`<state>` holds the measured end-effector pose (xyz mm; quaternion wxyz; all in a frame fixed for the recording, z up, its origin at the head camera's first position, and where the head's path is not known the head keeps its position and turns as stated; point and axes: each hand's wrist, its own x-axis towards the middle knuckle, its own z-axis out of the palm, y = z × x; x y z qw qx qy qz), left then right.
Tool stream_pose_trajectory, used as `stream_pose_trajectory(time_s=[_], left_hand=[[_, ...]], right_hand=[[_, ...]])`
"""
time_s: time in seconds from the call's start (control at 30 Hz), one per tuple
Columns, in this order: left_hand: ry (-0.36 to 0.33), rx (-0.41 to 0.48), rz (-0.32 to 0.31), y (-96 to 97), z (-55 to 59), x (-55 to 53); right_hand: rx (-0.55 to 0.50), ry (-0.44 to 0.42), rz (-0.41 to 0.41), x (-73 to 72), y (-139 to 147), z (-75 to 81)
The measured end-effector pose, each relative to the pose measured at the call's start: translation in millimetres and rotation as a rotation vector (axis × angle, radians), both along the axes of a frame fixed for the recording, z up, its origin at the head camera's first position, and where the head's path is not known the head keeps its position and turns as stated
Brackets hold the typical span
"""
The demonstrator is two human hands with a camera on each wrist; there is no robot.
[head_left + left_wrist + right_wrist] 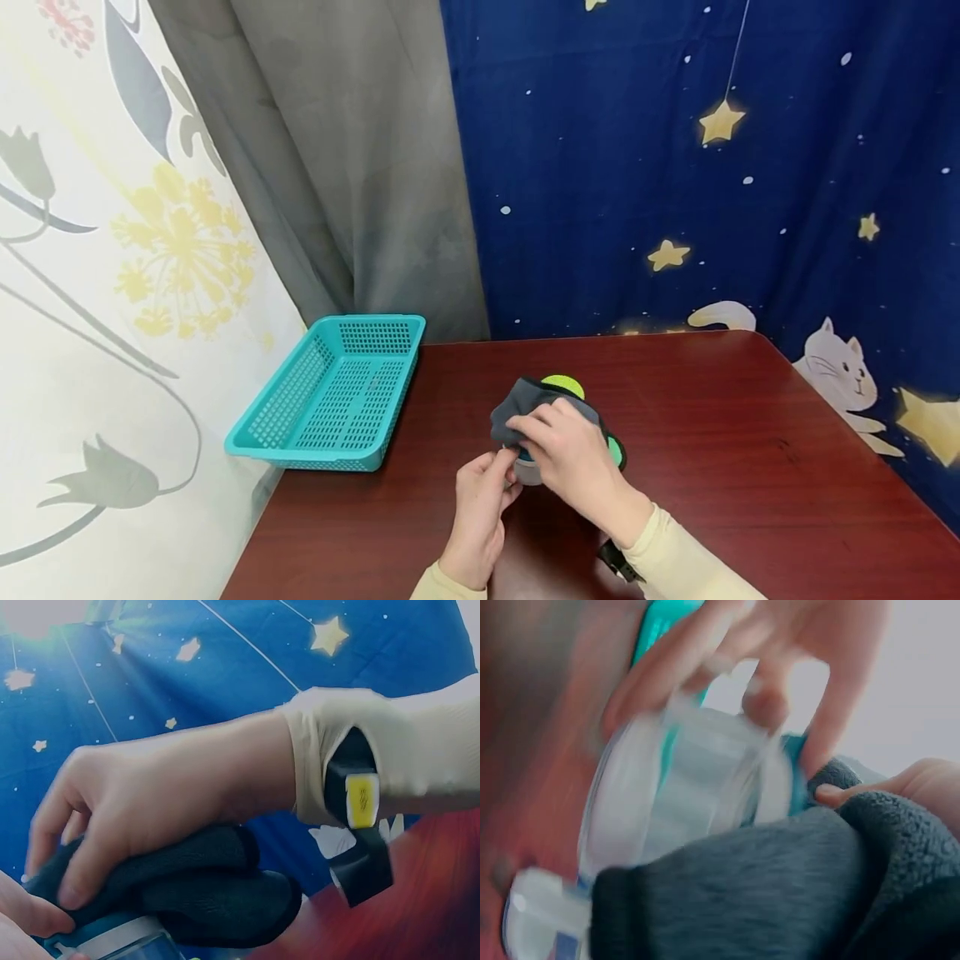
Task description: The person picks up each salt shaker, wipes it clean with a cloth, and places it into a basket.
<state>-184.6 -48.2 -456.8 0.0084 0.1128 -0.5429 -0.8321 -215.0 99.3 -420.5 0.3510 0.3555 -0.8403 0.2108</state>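
Note:
My left hand [478,508] pinches the edge of a clear container [697,780] near its teal rim [101,927]. In the right wrist view its fingers reach around the container, which is blurred. My right hand [581,462] bends over the container from the right, its thumb and fingers pinching a dark grey fleecy cloth [512,410] with black edging. The cloth lies folded over the container's top and hides part of it. A yellow-green piece [564,385] and a green piece [617,451] show at the cloth's far and right edges; what they belong to is hidden.
A turquoise mesh basket [352,400] stands at the left of the dark red table [705,450]. Behind the table hang a grey curtain [360,167] and a blue star-patterned curtain [600,183]. A black band [618,561] sits around my right wrist.

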Motion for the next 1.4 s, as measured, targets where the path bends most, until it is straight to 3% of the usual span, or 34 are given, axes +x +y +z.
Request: stream_pose_trajectory(time_s=[0.13,0.53,0.63,0.9,1.4], left_hand=[[-0.011,0.011,-0.010,-0.8,-0.7,1.5],[-0.015,-0.003,-0.013,-2.6,-1.1,2.6],[-0.006,-0.009,-0.019,-2.1,-1.8,3.3],[0.018,-0.037,-0.045,1.6,0.2,7.6],[0.006,-0.028,-0.025,0.2,-1.5,2.9]], right_hand=[[-0.007,-0.025,0.053,6.7,-7,0.5],[0.018,-0.025,0.039,8.0,-7,1.3],[0.040,0.003,0.029,1.6,-2,2.3],[0.005,-0.012,-0.140,-25.5,11,4.2],[-0.009,-0.022,-0.100,-23.4,11,-0.7]])
